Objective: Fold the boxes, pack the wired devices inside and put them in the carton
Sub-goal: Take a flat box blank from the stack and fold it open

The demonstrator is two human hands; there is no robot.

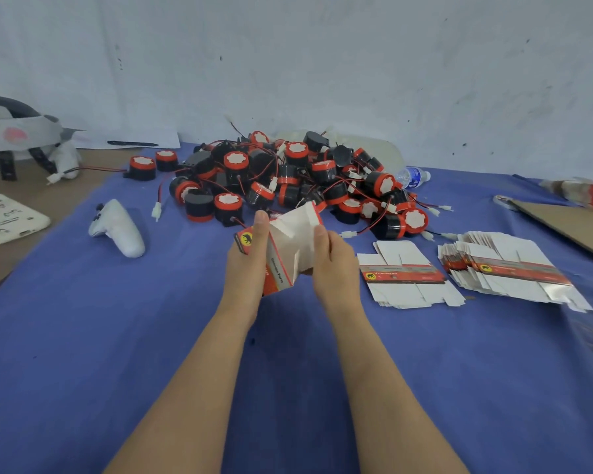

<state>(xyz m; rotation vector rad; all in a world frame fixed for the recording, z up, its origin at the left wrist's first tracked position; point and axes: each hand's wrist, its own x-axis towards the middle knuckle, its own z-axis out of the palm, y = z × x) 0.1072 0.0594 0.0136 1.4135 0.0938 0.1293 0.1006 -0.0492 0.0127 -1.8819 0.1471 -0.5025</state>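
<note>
Left: white controller [117,227], smooth moulded plastic, curved, lying on blue cloth [83,336] over table.
Centre far: heap of wired devices [288,179]. Black cylinders, red bands, white scalloped caps, thin red-black leads tangled.
Centre near: left hand [247,265], grip clamped on box [288,244], thumb along red printed side. Box half-formed, white card, flaps loose, held above cloth just near heap.
Right hand [332,265], grip pinching white flap.
Right: flat box blanks [404,278] stacked; second fanned stack [507,268] beside.
Far right: brown cardboard sheet [569,227].

Blue cloth [151,336]; red-and-white box [288,251]
</note>
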